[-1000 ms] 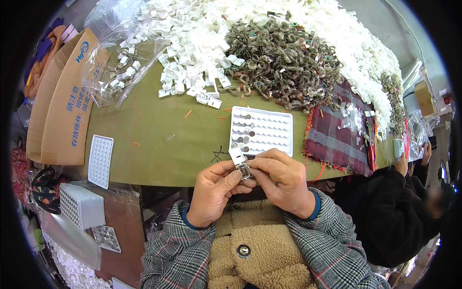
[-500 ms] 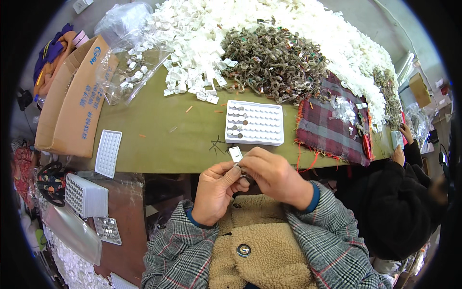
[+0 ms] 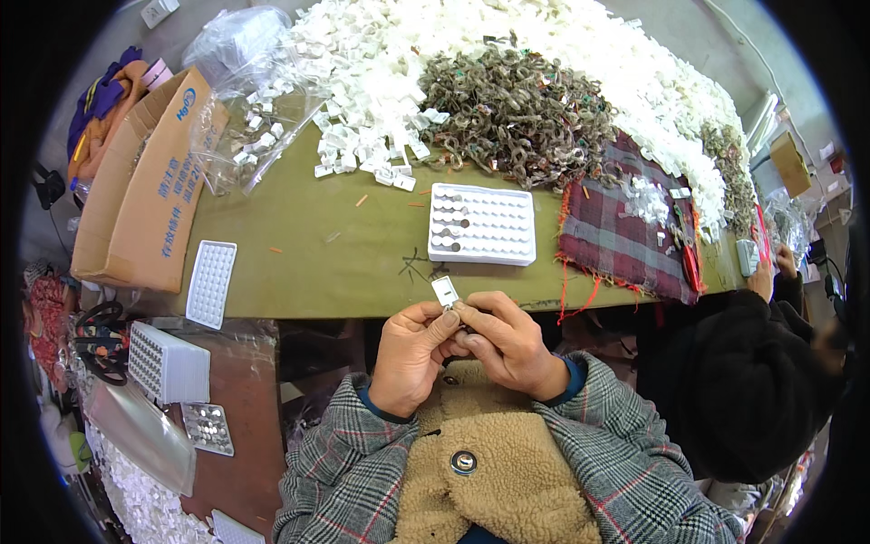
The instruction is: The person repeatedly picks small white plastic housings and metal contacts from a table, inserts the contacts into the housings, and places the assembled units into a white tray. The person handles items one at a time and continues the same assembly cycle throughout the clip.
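Observation:
Between my two hands, just off the near table edge, a small white plastic case (image 3: 444, 290) with a dark slot is held up. My left hand (image 3: 412, 355) pinches it between thumb and fingers. My right hand (image 3: 509, 344) is closed against its lower end, fingertips meeting those of the left; whatever small part they grip there is hidden. Ahead of the hands stands a stack of white dimpled trays (image 3: 494, 227). A few round grey pieces (image 3: 453, 218) sit in its left pockets.
A heap of white plastic cases (image 3: 362, 118) and a pile of dark curled strips (image 3: 521, 113) cover the far table. A plaid cloth (image 3: 616, 231) lies right, an open cardboard box (image 3: 149, 195) left. Another tray stack (image 3: 168, 363) stands lower left. A co-worker (image 3: 752, 390) sits at right.
My right hand has lowered slightly, its fingers closing in beside the left hand's. The white case stays in place. The co-worker's hands have shifted at the table's right end.

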A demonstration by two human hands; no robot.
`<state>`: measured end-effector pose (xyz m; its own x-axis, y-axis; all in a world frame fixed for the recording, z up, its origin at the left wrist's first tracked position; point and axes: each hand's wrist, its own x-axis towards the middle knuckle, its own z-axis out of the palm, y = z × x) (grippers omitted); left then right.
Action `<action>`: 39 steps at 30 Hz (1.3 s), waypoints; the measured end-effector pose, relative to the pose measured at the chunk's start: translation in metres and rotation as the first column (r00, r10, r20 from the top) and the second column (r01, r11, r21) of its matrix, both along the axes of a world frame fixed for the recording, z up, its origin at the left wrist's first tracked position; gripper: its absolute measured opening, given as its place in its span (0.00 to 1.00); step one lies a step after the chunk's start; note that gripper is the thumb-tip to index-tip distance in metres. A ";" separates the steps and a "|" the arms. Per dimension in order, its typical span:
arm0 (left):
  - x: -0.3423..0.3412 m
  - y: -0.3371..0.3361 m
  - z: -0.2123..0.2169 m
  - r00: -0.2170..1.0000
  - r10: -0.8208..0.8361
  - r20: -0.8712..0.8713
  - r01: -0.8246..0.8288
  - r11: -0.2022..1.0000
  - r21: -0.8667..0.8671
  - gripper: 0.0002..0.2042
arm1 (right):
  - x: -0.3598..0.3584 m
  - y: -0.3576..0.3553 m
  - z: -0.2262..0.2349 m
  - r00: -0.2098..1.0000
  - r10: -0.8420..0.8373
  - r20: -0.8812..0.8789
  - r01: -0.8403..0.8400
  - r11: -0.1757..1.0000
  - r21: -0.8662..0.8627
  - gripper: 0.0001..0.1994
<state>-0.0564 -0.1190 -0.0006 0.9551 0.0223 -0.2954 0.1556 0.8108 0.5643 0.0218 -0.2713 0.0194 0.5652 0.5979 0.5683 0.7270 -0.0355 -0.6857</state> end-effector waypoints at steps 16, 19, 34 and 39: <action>0.004 0.003 0.000 0.990 -0.135 -0.035 0.133 0.990 -0.055 0.07 | 0.035 -0.010 0.037 0.913 0.175 -0.369 -0.270 0.937 -0.222 0.06; 0.006 0.003 -0.002 0.991 -0.131 -0.028 0.128 0.988 -0.089 0.07 | 0.036 -0.011 0.038 0.912 0.153 -0.380 -0.269 0.923 -0.276 0.06; 0.008 0.003 0.019 0.989 -0.142 0.029 0.135 0.977 0.167 0.09 | 0.017 -0.016 0.027 0.735 -0.020 -0.678 0.091 0.993 0.070 0.09; 0.008 -0.004 0.011 0.957 -0.286 -0.045 0.290 0.946 0.145 0.07 | 0.015 -0.011 0.025 0.579 -0.088 -0.810 -0.003 0.994 -0.111 0.08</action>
